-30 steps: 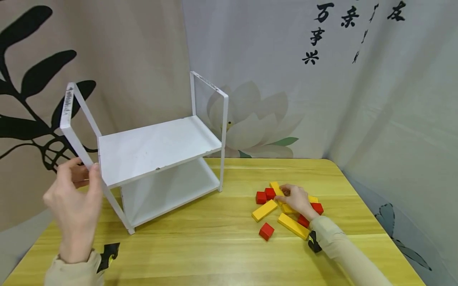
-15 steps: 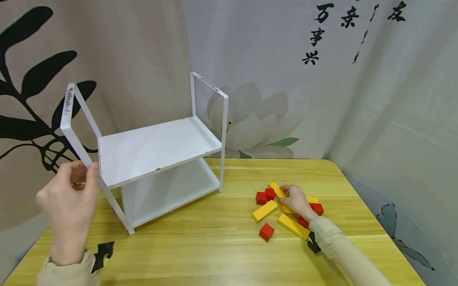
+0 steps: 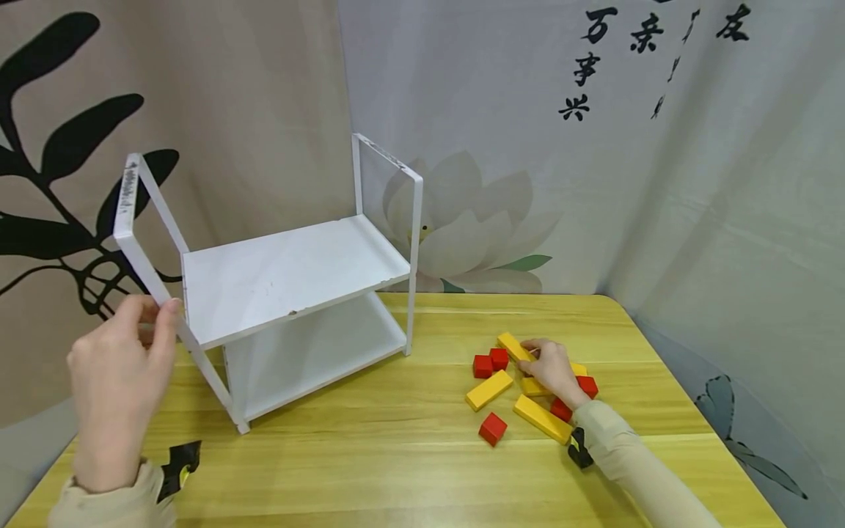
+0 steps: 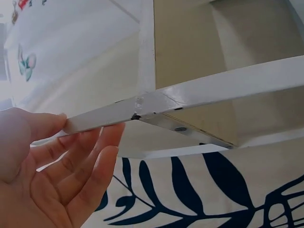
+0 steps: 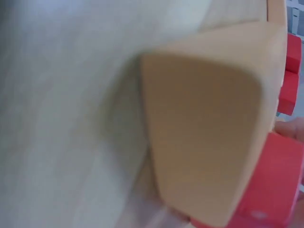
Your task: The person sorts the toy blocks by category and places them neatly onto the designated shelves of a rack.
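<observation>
A white two-tier shelf (image 3: 297, 275) with raised side frames stands on the left of the table. My left hand (image 3: 122, 367) pinches its left front post between thumb and fingers; the left wrist view shows the thumb on one face of the post (image 4: 99, 116) and the fingers along the other. On the right, my right hand (image 3: 551, 367) pinches the near end of a long yellow block (image 3: 511, 345) among scattered blocks. In the right wrist view, a yellow block's end (image 5: 204, 133) fills the middle, and fingertips (image 5: 292, 129) show at the right edge.
Around the right hand lie red cubes (image 3: 483, 366) and other yellow blocks (image 3: 543, 419). One red cube (image 3: 492, 429) sits apart, nearer the front. The wooden table (image 3: 370, 455) ends at a printed curtain (image 3: 475, 88) behind.
My left hand has shifted slightly left and turned while staying on the post. My right hand has moved slightly right, fingers still at the yellow block. The shelf stays in place.
</observation>
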`<state>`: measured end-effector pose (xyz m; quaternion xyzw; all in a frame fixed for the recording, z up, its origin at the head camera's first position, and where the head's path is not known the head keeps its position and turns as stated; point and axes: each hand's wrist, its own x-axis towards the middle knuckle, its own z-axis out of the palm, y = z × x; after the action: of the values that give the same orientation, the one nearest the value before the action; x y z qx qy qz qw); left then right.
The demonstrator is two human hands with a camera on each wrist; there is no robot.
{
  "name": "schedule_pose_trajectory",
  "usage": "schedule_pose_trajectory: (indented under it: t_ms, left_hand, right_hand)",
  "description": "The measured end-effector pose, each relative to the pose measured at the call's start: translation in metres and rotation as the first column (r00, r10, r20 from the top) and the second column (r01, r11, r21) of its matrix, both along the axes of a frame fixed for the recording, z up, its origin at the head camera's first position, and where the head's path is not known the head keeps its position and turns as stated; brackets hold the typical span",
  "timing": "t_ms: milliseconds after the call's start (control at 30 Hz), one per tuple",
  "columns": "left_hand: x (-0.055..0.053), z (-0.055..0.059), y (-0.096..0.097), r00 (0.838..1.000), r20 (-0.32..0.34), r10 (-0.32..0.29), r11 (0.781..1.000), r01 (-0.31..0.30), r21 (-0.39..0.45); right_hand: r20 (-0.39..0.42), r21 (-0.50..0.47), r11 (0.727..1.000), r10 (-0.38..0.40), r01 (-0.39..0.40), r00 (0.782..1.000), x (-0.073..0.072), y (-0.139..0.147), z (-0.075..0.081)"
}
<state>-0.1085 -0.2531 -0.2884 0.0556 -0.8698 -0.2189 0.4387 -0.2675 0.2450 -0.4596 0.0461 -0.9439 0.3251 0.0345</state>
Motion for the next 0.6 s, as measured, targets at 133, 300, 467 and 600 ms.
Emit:
schedule_pose_trajectory:
  t_ms: [133,300,467,600]
  left_hand:
    - [0.001,0.001,0.001,1.0,0.023,-0.002,1.0,0.002,-0.023]
    - [0.001,0.001,0.001,0.999,0.035,0.007,1.0,-0.007,-0.017]
    - [0.0,0.001,0.0,0.999,0.051,0.011,1.0,-0.01,-0.007]
    - [-0.001,0.0,-0.001,0.999,0.047,0.003,1.0,-0.003,-0.004]
  right_hand:
    - [-0.032,-0.025,1.0,-0.019,0.018,0.999,0.0,0.001,0.003]
    - [-0.106,-0.041,0.999,-0.022,0.018,0.994,0.002,0.001,0.006]
    - [-0.183,-0.089,0.996,-0.033,0.017,0.982,0.003,-0.003,0.011]
    - [-0.252,-0.124,0.992,-0.067,0.037,0.965,0.005,-0.01,0.019]
